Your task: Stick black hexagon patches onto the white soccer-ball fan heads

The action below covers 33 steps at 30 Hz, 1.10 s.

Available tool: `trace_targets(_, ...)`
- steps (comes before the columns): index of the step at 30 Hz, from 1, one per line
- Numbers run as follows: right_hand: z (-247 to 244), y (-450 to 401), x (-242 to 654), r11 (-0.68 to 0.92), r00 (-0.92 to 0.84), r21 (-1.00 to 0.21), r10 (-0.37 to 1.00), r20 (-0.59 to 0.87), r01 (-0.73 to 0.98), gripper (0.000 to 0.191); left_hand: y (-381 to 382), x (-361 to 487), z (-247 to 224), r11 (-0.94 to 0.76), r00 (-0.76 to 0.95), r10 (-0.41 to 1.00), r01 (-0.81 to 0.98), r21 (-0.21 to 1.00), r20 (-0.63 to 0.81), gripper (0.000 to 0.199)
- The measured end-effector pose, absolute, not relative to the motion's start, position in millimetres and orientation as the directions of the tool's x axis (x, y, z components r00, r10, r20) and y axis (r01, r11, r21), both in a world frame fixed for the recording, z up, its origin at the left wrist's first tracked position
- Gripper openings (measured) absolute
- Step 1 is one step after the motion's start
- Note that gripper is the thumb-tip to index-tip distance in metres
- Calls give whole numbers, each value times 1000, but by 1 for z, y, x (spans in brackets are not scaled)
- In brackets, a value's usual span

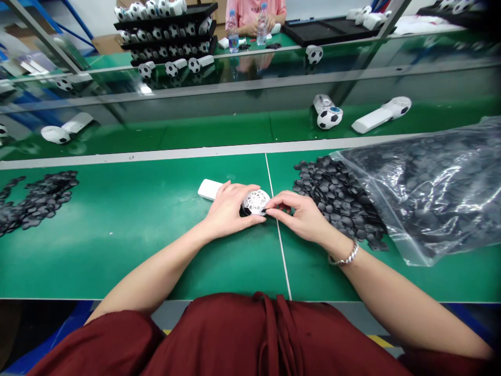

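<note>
Held at mid-table: white plastic device with a round, openwork, football-patterned head point(256, 200) and a blocky white handle point(210, 189) pointing between nine and ten o'clock. Cannot tell from this angle whether resting on the table or slightly lifted.

Left hand point(231, 210): curled part-open around neck and head, thumb on the near side, fingers over the far side; gripped this way probably to steady the device while leaving the latticed face uncovered. Right hand point(301, 215): thumb and forefinger pinched nearly together at the head's four o'clock edge, apparently on a small black piece point(263, 211); too small to make out its outline. Judged a fingertip pinch for fine placement.

At three o'clock, just beyond the right hand: heap of small, flat black pieces point(336, 193), spilling from a clear plastic bag point(442, 190); presumably tipped out for easy picking. At nine o'clock, well apart: second spread of similar dark pieces point(43, 201) on the green table point(136, 256).

Past the white dividing strip point(156, 156): similar football-headed white devices at one point(329, 117), two point(381, 116) and ten o'clock point(62, 133). Farther, at eleven: stacked black trays point(168, 32) of more, perhaps layered to save room. At twelve: seated person in a pink shirt point(242, 13), behind clear plastic bottles point(234, 36).
</note>
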State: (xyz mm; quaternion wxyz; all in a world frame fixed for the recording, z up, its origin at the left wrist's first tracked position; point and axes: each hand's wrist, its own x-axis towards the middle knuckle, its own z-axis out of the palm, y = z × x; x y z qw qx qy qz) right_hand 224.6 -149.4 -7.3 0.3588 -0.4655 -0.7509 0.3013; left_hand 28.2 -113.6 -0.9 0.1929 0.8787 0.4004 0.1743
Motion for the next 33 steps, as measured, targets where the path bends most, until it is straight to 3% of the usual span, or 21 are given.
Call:
trace_targets(13,-9,-148,217,221,-224,-905,964,145,364,11,-116,32,-2,-589,586,795,686,427,156,57)
trace_targets(28,-8,-139,219,189,-247,-900,964,95,392,16,-111,31,-2,-654,658,735,627,424,161,60)
trace_targets(31,-2,-131,240,191,-104,-846,982,160,498,17,-110,29,-2,-641,640,749,633,435,172,69)
trace_targets(33,1,-126,258,159,65,-740,962,264,653,14,-111,29,0,-632,631,757,641,435,169,66)
